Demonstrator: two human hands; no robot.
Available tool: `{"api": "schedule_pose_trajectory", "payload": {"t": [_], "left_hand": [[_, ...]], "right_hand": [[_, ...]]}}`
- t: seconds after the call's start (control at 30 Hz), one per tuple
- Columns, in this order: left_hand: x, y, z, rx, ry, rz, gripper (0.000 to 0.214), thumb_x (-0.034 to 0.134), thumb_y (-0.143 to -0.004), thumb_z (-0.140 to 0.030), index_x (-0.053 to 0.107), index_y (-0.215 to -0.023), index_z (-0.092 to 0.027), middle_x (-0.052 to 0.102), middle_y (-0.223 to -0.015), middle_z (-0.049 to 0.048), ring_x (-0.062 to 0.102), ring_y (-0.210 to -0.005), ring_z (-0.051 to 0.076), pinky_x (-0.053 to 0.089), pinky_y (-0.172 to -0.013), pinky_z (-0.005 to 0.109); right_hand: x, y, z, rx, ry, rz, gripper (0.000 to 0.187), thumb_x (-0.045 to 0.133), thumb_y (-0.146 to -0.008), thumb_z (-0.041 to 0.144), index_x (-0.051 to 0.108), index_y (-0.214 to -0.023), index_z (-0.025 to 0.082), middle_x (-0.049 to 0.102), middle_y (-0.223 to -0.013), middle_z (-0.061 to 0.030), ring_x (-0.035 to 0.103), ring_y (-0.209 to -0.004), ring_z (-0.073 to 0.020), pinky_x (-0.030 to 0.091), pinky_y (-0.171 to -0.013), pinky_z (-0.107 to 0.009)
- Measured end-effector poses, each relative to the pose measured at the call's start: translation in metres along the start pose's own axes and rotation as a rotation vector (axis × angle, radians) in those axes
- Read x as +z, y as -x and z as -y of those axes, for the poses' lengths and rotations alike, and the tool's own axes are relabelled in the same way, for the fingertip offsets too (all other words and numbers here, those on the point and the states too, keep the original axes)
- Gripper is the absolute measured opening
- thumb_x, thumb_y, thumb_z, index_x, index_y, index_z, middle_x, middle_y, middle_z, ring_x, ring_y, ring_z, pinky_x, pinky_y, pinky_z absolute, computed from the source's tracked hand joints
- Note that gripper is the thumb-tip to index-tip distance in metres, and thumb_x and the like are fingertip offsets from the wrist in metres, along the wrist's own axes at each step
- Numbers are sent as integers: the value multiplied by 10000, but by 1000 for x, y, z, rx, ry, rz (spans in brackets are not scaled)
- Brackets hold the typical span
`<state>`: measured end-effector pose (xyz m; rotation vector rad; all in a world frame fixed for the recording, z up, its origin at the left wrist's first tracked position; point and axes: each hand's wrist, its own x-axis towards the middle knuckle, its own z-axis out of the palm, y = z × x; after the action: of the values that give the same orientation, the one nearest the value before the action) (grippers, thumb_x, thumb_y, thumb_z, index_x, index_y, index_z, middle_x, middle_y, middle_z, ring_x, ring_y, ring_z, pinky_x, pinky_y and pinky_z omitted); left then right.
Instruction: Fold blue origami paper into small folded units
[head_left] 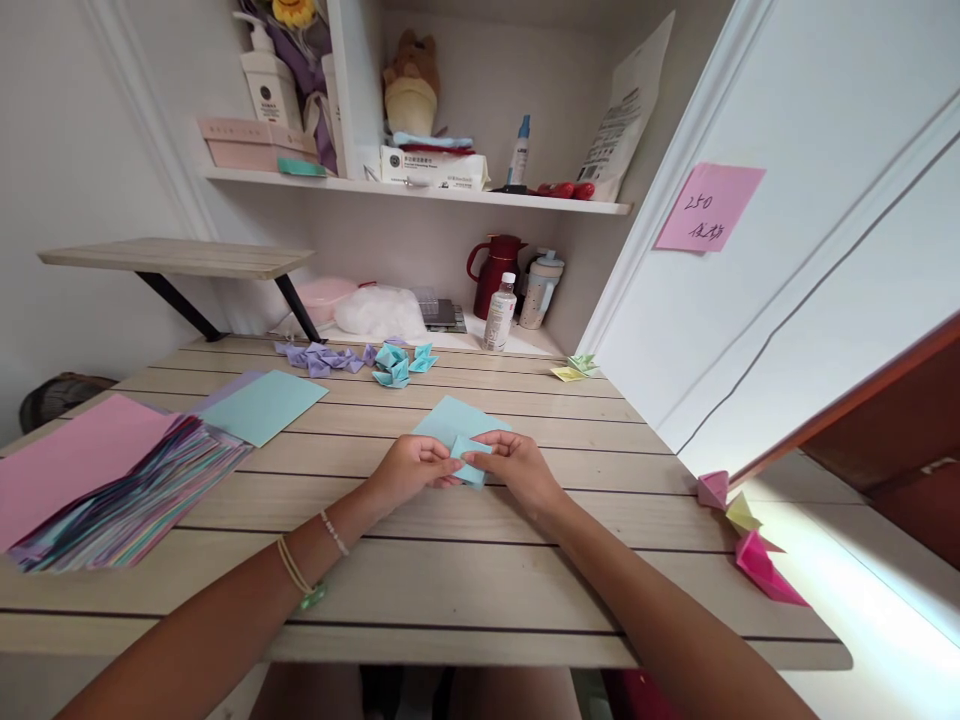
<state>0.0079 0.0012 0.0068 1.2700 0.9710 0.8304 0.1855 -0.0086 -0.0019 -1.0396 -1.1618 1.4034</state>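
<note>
A blue sheet (pixel 454 420) lies in the middle of the counter (pixel 465 560), partly folded, with its far part flat on the wood and its near corner turned up into a small flap. The left hand (pixel 409 470) and the right hand (pixel 517 468) meet at that flap from either side. The fingers (pixel 435 462) of the left hand are curled and pinch the flap's left edge. The thumb and forefinger of the right hand pinch its right edge, and the other fingers are tucked underneath. Both forearms reach in from the near edge, and the left wrist wears thin bracelets (pixel 300 565). On the near left sits a fanned stack (pixel 112 490) of coloured paper with a pink leaf on top. A spare blue leaf (pixel 262 405) lies just beside it on its far right. Along the far edge are purple folded pieces (pixel 322 357), then blue folded pieces (pixel 401 363) touching them on the right. A yellow and green pair (pixel 574 368) lies well apart at the far right. Pink and yellow folded pieces (pixel 750 540) lie at the counter's right edge, near the right forearm. Beyond the counter a low shelf holds a bottle (pixel 500 312) and a red jug (pixel 499 270). A pink note (pixel 709 207) is stuck to the white panel on the right.
</note>
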Motion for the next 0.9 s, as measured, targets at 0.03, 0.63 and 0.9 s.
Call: {"api": "schedule_pose_trajectory", "payload": {"t": [0.03, 0.63, 0.9], "left_hand": [[0, 0, 0, 12, 4, 5, 300, 771, -556, -341, 589, -634, -115, 663, -627, 48, 662, -639, 184, 513, -617, 272], [-2, 2, -7, 73, -2, -32, 284, 731, -630, -323, 615, -798, -126, 627, -637, 18, 601, -538, 110, 492, -536, 223], [2, 2, -5, 91, 246, -30, 258, 696, -681, -321, 538, -793, -152, 663, -841, 52, 657, -818, 181, 515, -767, 293]], "right_hand": [[0, 1, 2, 19, -25, 16, 346, 798, -511, 330, 665, -780, 159, 599, -588, 13, 531, -534, -104, 423, -537, -244], [-3, 2, 13, -101, 153, 92, 414, 655, -671, 476, 652, -950, 169, 575, -593, 19, 489, -544, -104, 393, -529, -241], [1, 1, 6, -28, 20, 40, 361, 692, -641, 455, 621, -881, 195, 618, -570, 27, 525, -419, -98, 438, -461, -243]]}}
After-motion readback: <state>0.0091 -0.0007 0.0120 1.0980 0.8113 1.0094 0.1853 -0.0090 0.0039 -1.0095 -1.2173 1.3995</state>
